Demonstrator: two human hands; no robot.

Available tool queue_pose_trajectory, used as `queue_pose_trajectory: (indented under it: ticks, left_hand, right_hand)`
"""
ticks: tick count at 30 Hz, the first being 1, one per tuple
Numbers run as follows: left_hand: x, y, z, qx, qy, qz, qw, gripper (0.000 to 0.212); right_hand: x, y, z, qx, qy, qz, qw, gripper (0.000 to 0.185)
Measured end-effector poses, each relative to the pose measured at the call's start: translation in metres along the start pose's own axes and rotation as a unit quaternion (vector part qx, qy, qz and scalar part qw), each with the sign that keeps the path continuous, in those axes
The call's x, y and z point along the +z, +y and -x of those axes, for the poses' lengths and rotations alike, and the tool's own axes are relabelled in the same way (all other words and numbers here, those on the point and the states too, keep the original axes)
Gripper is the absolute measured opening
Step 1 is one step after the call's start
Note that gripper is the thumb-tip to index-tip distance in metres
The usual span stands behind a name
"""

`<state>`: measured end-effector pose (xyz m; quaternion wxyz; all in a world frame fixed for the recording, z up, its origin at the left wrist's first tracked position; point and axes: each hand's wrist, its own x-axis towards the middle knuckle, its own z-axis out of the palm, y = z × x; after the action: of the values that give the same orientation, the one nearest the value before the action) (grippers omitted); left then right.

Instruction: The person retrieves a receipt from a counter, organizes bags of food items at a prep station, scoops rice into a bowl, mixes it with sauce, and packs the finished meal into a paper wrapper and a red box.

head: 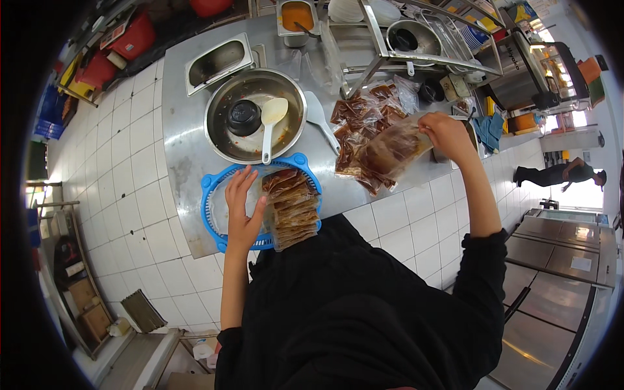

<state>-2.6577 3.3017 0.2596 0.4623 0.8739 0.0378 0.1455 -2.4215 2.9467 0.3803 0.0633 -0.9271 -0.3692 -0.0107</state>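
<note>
My right hand (441, 134) pinches the top edge of a clear plastic bag of brown sauce (390, 148), tilted over a pile of similar sauce packets (356, 117) on the steel table. Over the left part of a blue plastic basket (207, 214) my left hand (243, 209) is spread, with nothing gripped in it; whether it touches the basket's lining is hard to tell. Flat sauce packets (295, 209) stand in a tightly overlapping row along the basket's right side, beside my left thumb. Beyond the basket is a large steel bowl (214, 131) holding a black cup (243, 118) and a white spatula (274, 114).
Another white spatula (317, 114) lies right of the bowl. Behind are an empty steel pan (217, 63), a container of orange sauce (296, 17) and a steel rack (373, 29). The steel table (187, 195) ends close to my body. A person (555, 174) stands far off at the right.
</note>
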Motion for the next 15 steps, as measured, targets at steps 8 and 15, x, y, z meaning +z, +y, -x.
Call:
queue_pose_trajectory:
  ticks: [8, 15]
  left_hand:
    - [0.005, 0.003, 0.005, 0.002, 0.055, 0.021, 0.998, 0.039]
    - [0.013, 0.03, -0.008, 0.05, 0.068, 0.142, 0.986, 0.037]
  right_hand:
    - [-0.042, -0.003, -0.001, 0.027, 0.056, -0.022, 0.998, 0.01]
    - [-0.072, -0.069, -0.009, 0.02, 0.063, -0.267, 0.961, 0.006]
